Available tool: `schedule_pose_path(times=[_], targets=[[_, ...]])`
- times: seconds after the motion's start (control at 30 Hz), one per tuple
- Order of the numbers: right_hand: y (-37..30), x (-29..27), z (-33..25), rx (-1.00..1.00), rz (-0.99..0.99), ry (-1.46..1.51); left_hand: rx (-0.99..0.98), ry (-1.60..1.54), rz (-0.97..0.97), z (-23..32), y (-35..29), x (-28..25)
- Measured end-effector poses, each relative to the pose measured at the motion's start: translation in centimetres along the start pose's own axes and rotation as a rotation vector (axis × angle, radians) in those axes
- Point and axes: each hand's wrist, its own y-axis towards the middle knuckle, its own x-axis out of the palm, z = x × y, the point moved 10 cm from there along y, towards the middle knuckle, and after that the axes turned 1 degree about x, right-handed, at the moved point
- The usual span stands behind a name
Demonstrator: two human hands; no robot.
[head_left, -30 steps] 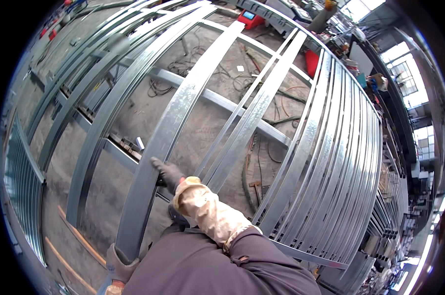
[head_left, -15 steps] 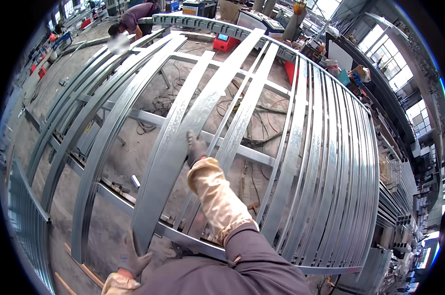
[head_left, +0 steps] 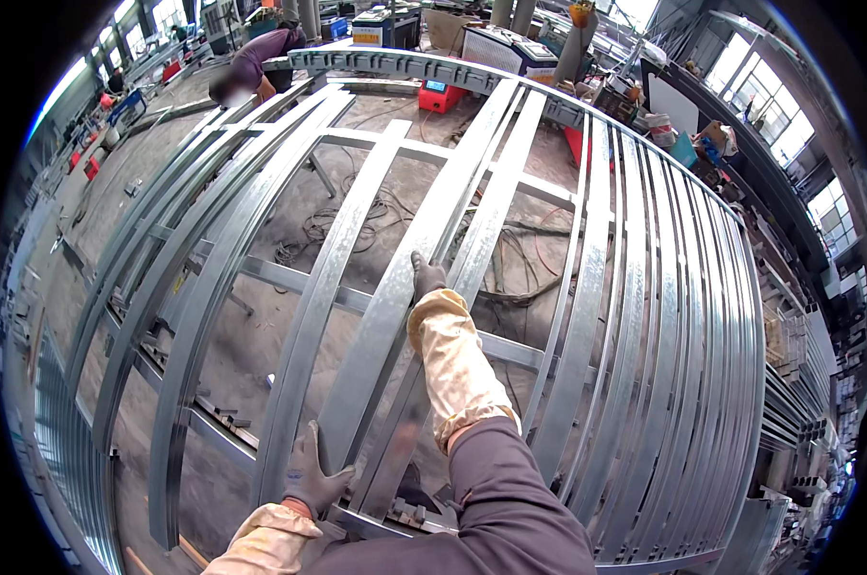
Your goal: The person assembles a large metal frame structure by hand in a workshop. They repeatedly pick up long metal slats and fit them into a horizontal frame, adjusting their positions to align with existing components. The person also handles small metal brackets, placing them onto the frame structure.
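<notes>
A long silvery metal profile [head_left: 395, 299] lies lengthwise in front of me across the frame's crossbars. My right hand [head_left: 427, 277], in a dark glove, grips its right edge about midway along. At the near end, my left hand [head_left: 315, 471] in a grey glove holds the profile, fingers on the left side and thumb spread to the right. To its left, a gap apart, lies another flat profile [head_left: 320, 297]. Close on its right is a further profile [head_left: 496, 206], which its near part partly covers. Pale sleeve covers show on both my forearms.
Many parallel profiles [head_left: 635, 316] fill the frame's right side, and several more [head_left: 196, 369] lie left. A crossbar [head_left: 510, 351] runs beneath them. Cables [head_left: 520, 292] lie on the floor. A red machine [head_left: 440, 96] stands beyond the far rail [head_left: 395, 65]. Another person [head_left: 261, 59] bends over at the far left.
My hands have shifted the held profile to the right, opening a gap from the profile on its left. My left hand has come up and right with its near end. The view has turned slightly.
</notes>
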Motion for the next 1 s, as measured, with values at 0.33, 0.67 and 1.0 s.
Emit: schedule_pose_path(times=[0.33,0.67,1.0], targets=[[-8.0,5.9,11.8,0.003,-0.054,0.027,-0.104,-0.022,0.056,-2.4,4.7,0.3],[-19.5,5.1,7.3,0.228,0.107,0.030,0.056,0.056,0.111,-8.6,-4.5,-4.3],[-18.6,5.2,7.6,0.326,0.204,-0.189,-0.500,-0.004,-0.102,-24.0,-13.9,-3.8]])
